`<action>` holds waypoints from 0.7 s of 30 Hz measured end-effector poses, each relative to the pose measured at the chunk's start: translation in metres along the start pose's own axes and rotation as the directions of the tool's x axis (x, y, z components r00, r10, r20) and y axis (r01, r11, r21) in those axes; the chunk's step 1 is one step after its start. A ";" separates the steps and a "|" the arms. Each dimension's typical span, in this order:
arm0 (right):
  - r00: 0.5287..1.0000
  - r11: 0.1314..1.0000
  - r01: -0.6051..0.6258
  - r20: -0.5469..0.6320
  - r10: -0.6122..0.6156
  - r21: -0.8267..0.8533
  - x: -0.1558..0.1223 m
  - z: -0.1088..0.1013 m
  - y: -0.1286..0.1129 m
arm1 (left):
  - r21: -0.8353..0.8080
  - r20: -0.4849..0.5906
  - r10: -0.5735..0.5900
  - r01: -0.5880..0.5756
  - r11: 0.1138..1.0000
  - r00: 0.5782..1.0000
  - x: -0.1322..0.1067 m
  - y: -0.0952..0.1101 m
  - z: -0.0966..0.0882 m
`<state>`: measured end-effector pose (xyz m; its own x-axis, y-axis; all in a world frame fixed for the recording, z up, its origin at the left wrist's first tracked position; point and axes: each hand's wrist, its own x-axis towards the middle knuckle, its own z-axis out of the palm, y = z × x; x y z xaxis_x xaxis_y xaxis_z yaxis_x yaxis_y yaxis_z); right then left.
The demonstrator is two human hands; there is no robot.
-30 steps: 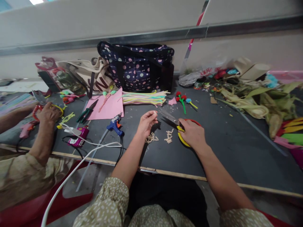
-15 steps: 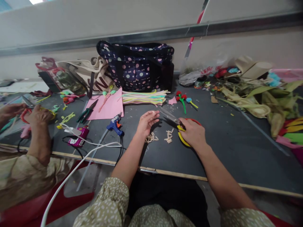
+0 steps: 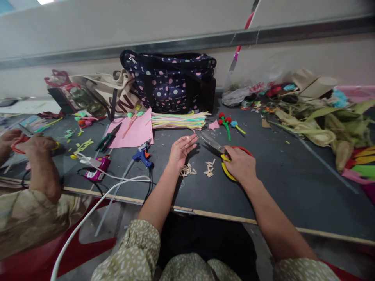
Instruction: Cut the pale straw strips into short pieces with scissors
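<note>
My right hand grips the yellow and red handles of a pair of scissors, whose blades point up and left over the dark table. Beside the blade tips my left hand hovers with its fingers stretched out and nothing in them. Small cut tan pieces lie in two little heaps on the table below both hands. A bundle of pastel strips lies just beyond the left hand.
A blue glue gun, a pink glue gun and white cable lie to the left, with green pliers on pink paper. A dotted bag stands behind. Another person's hands work at far left. Dried leaves clutter the right.
My left hand has gone from a pinch to stretched-out fingers and moved slightly away from me. The other person's hands have shifted left with their red and yellow tool.
</note>
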<state>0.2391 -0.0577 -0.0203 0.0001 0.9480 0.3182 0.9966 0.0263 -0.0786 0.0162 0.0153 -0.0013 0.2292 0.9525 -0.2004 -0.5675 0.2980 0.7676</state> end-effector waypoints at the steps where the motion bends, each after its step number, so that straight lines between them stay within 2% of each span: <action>1: 1.000 1.000 -0.006 -0.011 0.006 0.007 0.000 0.000 0.000 | 0.009 -0.005 0.006 -0.006 1.000 1.000 0.000 -0.001 0.000; 7: 0.998 0.998 0.061 -0.027 -0.061 0.006 -0.001 -0.001 -0.003 | 0.016 0.002 0.002 -0.002 1.000 1.000 0.001 -0.004 0.000; 11: 1.000 1.000 -0.006 0.016 0.007 -0.018 0.000 0.001 -0.001 | 0.029 -0.002 0.011 -0.011 1.000 1.000 -0.001 -0.002 0.002; 14: 0.999 0.999 -0.048 -0.010 0.048 0.006 0.000 0.001 0.000 | 0.054 -0.030 0.027 -0.025 0.998 0.999 -0.001 -0.003 0.003; 21: 0.995 0.991 0.092 -0.048 -0.088 0.102 -0.002 -0.002 -0.005 | 0.100 -0.076 0.052 -0.044 0.994 0.996 0.001 -0.006 0.002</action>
<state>0.2340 -0.0602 -0.0182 -0.0832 0.9256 0.3692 0.9787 0.1456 -0.1446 0.0212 0.0142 -0.0050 0.1389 0.9686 -0.2061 -0.4948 0.2481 0.8328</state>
